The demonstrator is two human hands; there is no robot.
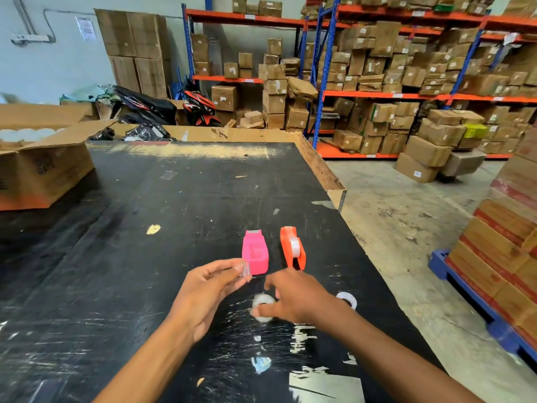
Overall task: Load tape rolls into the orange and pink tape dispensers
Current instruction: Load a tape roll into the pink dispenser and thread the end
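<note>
A pink tape dispenser point(255, 254) lies flat on the black table point(145, 257), and an orange dispenser point(293, 248) with a clear roll inside lies just right of it. My left hand point(209, 289) pinches a small clear plastic piece point(245, 270) between thumb and fingers, in front of the pink dispenser. My right hand point(293, 296) grips a clear tape roll point(263, 308) low over the table; it is blurred. Another clear roll point(347, 299) lies on the table, partly hidden behind my right wrist.
An open cardboard box point(43, 167) holding white rolls stands on the table at far left. The table's right edge point(374, 251) drops to a concrete floor. Boxes on a blue pallet point(499, 257) stand to the right; shelving full of cartons fills the back.
</note>
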